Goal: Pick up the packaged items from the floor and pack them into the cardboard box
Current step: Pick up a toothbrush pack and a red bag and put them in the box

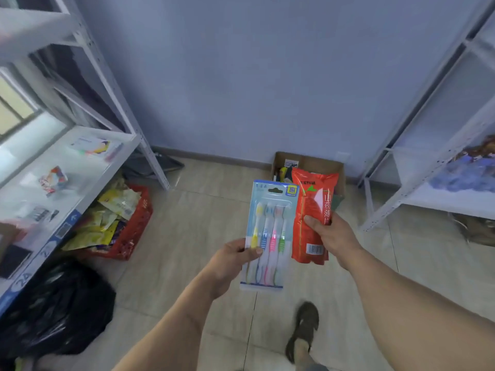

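- A plain pale blue wall (pixel 254 76) stood at the back, with a dark skirting along its foot.
- The floor (pixel 209 210) was beige tile with a dull sheen.
- White metal shelving stood on both sides: left rack (pixel 88 145), right rack (pixel 434 145) (both perforated uprights).
- Daylight came from a window (pixel 13 108) at far left.

Tiled floor (pixel 214 210): cardboard box (pixel 321 163), red basket (pixel 134 231), black bag (pixel 53 309).
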